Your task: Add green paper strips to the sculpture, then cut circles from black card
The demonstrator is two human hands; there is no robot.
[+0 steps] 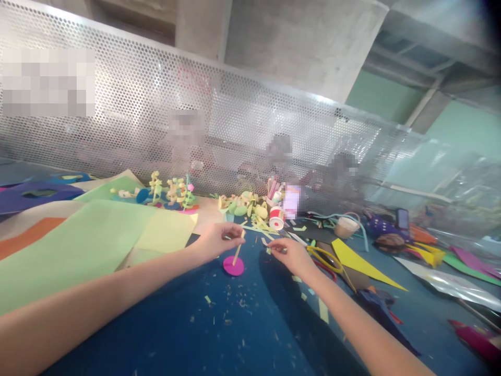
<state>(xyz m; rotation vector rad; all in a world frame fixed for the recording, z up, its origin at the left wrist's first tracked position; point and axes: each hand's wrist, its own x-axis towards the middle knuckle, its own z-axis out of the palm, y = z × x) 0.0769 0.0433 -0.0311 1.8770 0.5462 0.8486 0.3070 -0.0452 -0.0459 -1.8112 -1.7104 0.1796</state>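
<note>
Left hand (219, 240) pinches thin yellow stick (238, 250) standing on round magenta disc (234, 267) | right hand (291, 256) pinched beside it, contents unclear | risk: a wobble could tip the stick.

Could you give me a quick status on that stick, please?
Left hand pinching stick, tilted, lower end on pink disc. Right hand at paper scraps, grip unclear. Red-and-white roll behind, apart from both.

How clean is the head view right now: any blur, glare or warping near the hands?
Head view: soft throughout; wide-angle bend in the mesh screen; left hand, stick and pink disc readable; right hand throws a dark shadow on the table; glare on the plastic sheet at right.
</note>
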